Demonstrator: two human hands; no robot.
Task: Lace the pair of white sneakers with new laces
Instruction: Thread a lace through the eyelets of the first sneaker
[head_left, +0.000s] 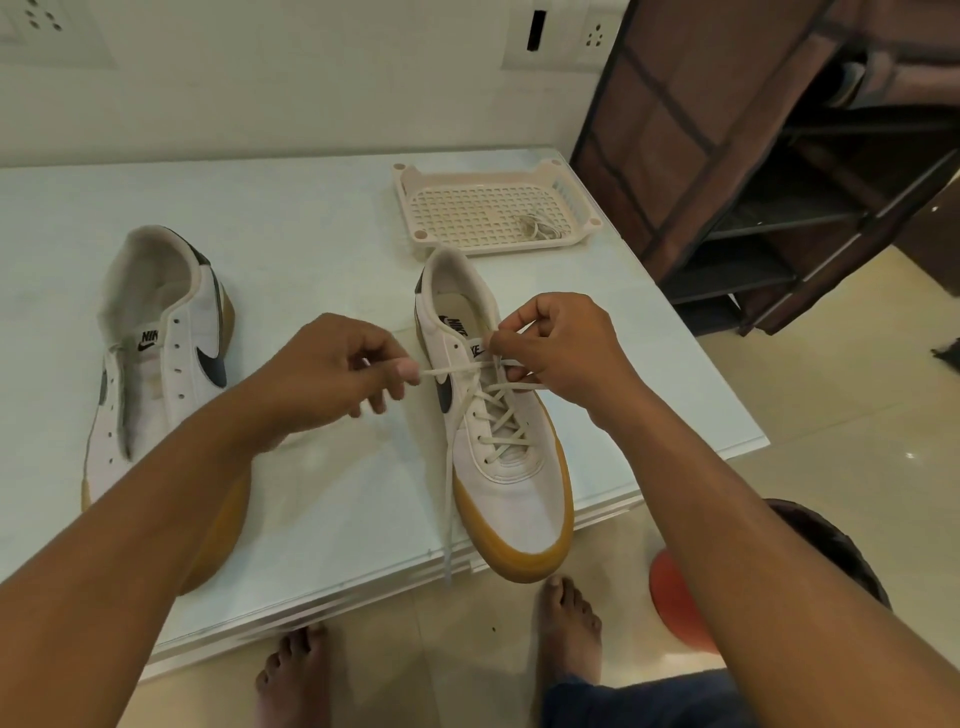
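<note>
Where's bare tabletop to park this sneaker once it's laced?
Widest bare patch: far table, between the unlaced sneaker and the tray. A narrower strip lies between the sneakers, under the left hand. Crowded at right: part-laced sneaker, tray and table edge sit close.

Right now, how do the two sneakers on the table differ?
The right sneaker has a cream lace crossed through its lower eyelets; the left sneaker has bare eyelets. The left hand and right hand both pinch the lace over the right sneaker; neither holds the left sneaker. Both have white uppers, a dark swoosh and tan soles.
</note>
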